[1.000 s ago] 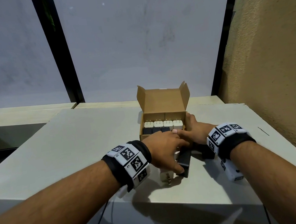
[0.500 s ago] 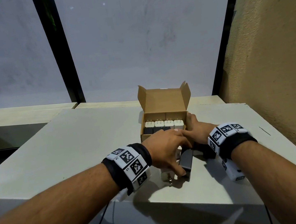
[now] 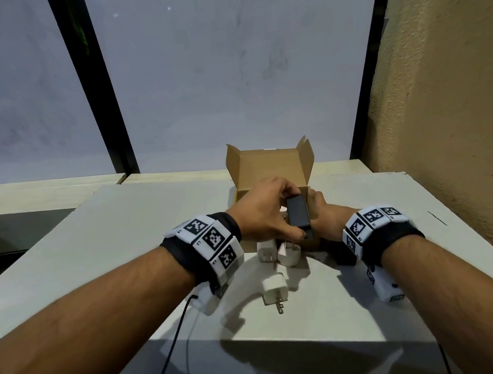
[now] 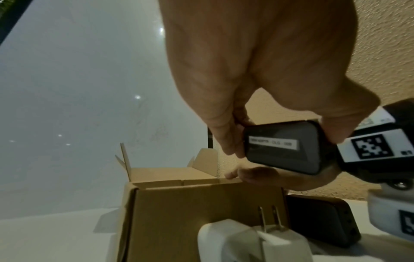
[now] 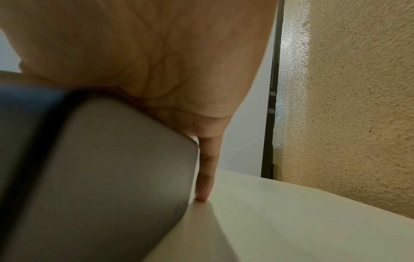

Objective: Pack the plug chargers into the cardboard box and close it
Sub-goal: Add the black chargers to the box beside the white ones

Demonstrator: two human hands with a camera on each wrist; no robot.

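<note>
The open cardboard box (image 3: 271,168) stands on the table, its lid flap upright at the back. My left hand (image 3: 294,213) grips a black plug charger (image 3: 298,216) between thumb and fingers, raised over the box's front right corner. The left wrist view shows that charger (image 4: 284,147) with a white label, above the box (image 4: 201,212). My right hand (image 3: 320,208) rests against the box's right side. One straight finger (image 5: 205,177) touches the table. The box's contents are hidden behind my left hand.
Three white chargers (image 3: 274,288) (image 3: 267,251) (image 3: 290,253) lie in front of the box. Another black charger (image 3: 343,254) lies under my right wrist. A rough wall (image 3: 462,95) stands close on the right. A cable (image 3: 171,338) hangs off the table's (image 3: 120,235) near edge.
My left hand has lifted the black charger off the table and carried it up over the box's front edge. The right hand stays at the box's right side.
</note>
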